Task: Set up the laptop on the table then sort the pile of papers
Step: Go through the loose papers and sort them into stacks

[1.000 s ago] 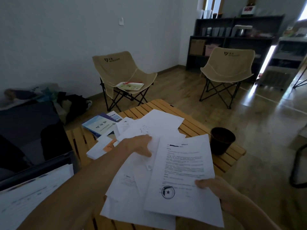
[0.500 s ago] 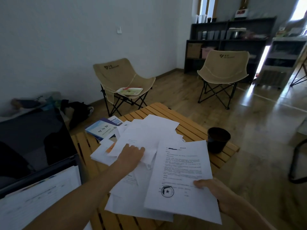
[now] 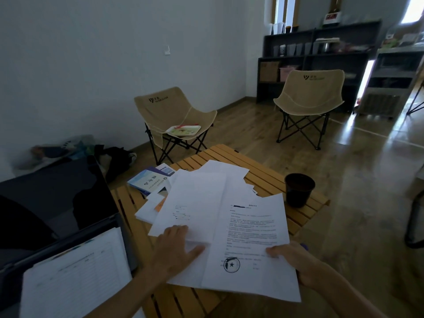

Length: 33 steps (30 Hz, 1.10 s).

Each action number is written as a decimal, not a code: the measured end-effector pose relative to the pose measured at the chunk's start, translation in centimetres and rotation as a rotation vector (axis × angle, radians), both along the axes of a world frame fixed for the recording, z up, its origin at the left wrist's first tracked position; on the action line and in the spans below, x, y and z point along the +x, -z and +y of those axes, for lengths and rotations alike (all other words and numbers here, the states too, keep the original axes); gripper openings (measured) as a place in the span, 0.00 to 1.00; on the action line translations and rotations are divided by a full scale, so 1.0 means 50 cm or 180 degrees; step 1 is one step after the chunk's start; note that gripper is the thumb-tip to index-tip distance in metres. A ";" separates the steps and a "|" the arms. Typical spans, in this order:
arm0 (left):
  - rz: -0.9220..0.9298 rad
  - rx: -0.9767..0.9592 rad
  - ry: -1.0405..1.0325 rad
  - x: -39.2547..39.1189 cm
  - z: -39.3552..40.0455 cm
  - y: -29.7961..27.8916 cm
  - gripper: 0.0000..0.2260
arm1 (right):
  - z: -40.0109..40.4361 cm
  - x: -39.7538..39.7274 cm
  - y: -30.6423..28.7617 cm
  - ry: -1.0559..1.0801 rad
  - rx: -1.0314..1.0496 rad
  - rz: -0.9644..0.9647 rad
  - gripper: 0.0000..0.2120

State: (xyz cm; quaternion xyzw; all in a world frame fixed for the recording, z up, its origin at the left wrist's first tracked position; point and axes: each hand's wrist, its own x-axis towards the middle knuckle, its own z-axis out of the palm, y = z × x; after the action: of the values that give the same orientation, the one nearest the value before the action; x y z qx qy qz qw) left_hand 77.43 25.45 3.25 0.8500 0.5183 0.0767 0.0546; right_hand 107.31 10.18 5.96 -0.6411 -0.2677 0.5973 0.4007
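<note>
Head view: slatted wooden tabletop [image 3: 270, 180] carries a loose pile of papers [image 3: 206, 184] spread across its middle. Left hand [image 3: 176, 249] lies on the near part of the pile, fingers [image 3: 181, 232] curled over the lower edge of a mostly blank sheet [image 3: 192, 203], thumb stretched out to the right on the paper below it. Right hand [image 3: 298, 260] holds a printed sheet with a round star stamp [image 3: 250, 244] by its right edge, thumb on top pinching it, other fingers hidden underneath; this sheet overlaps the pile on the right and its near corner hangs past the tabletop edge. Open laptop [image 3: 57, 203] stands at the left end, dark screen facing the person, a lined form sheet [image 3: 75, 276] lying over its keyboard. Blue booklets [image 3: 149, 182] lie at the far left of the pile, partly under the papers; an orange slip [image 3: 160, 204] peeks out among small white sheets. Dark cup [image 3: 298, 189] stands upright near the right edge, apart from the papers. Beyond: two beige folding chairs [image 3: 174, 115], the left one with a tray on the seat; dark shelving [image 3: 321, 60] at the back wall; bags [image 3: 114, 157] on the floor by the wall.
</note>
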 end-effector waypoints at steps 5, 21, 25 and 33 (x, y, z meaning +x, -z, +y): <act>0.0118 0.0811 0.0077 0.012 -0.032 0.031 0.21 | 0.004 -0.003 0.007 -0.0023 0.0019 -0.0037 0.17; -0.3791 -0.0930 -0.0234 0.024 -0.042 -0.335 0.09 | -0.002 -0.030 -0.020 0.0152 0.0057 -0.0163 0.13; -0.2677 -0.1327 -0.0598 0.043 0.010 -0.265 0.04 | -0.019 -0.040 -0.033 0.0314 0.0333 -0.0236 0.06; -0.0848 -0.0762 0.0305 0.157 0.119 -0.186 0.08 | -0.002 -0.019 -0.012 0.0785 0.0199 0.0654 0.24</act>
State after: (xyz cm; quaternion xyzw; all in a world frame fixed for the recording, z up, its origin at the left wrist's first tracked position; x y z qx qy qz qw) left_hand 85.28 31.39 12.53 0.8435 0.4708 0.1237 0.2271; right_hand 106.34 10.11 6.54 -0.5918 -0.1630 0.5974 0.5160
